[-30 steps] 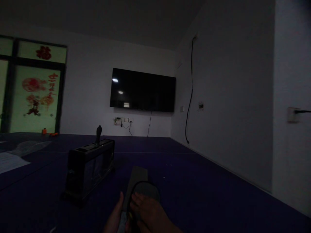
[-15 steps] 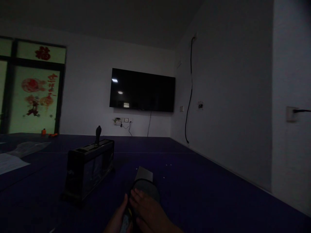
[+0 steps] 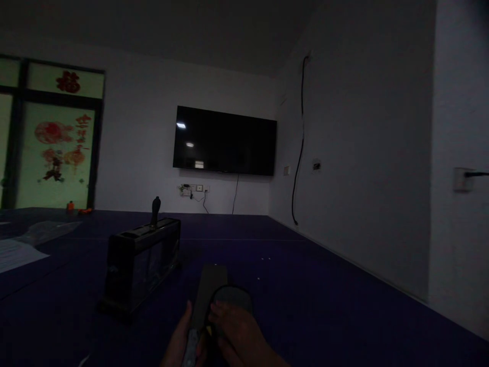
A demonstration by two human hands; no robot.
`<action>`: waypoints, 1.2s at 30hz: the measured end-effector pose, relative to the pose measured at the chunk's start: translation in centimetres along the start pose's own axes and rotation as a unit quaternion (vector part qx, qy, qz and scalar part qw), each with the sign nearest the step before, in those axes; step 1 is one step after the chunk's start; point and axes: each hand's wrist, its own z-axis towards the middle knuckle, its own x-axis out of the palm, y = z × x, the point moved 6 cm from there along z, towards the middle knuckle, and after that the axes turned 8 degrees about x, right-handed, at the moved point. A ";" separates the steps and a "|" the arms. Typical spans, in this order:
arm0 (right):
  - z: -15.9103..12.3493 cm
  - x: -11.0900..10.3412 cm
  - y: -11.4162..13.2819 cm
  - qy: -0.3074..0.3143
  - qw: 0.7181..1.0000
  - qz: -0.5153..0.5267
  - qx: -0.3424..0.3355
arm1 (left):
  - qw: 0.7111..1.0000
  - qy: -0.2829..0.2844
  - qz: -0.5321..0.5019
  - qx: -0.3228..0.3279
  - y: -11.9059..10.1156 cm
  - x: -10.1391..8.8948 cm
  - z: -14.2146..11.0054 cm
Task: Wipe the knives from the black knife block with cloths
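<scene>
In the dim light my left hand (image 3: 179, 335) grips the handle of a broad-bladed knife (image 3: 211, 281), which looks like a cleaver, its flat grey blade pointing forward and away from me. My right hand (image 3: 241, 330) lies closed over a grey pad with a rounded black edge (image 3: 236, 294). That pad is against or just beside the blade's right side; whether they touch cannot be made out. To the left stands a black knife block (image 3: 147, 265) with one dark handle (image 3: 155, 210) sticking up from its top.
Everything rests on a dark purple-blue surface (image 3: 324, 295) with small white bits (image 3: 266, 259) on it. A clear plastic sheet (image 3: 48, 232) and white paper (image 3: 19, 254) lie at left. Orange items (image 3: 78, 209) sit far back. A television (image 3: 225, 142) hangs on the far wall.
The pad covered most of the blade before; now it has shifted right and more of the blade shows. The blade has swung slightly left. The knife block stays put.
</scene>
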 end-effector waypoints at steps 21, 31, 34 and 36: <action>0.5 -0.2 -0.2 0.045 0.998 0.017 0.036 | 0.993 -0.059 0.084 0.052 -0.1 -0.2 0.8; -0.2 -1.0 -0.7 -0.021 0.997 0.023 0.072 | 0.997 -0.033 0.067 0.009 1.1 -1.1 0.4; -0.4 -1.3 -0.9 -0.040 0.996 0.034 0.072 | 0.994 -0.045 0.090 0.037 1.1 -1.5 0.5; -0.5 -1.3 -1.0 -0.050 0.996 0.040 0.065 | 0.991 -0.051 0.106 0.061 1.0 -1.7 0.6</action>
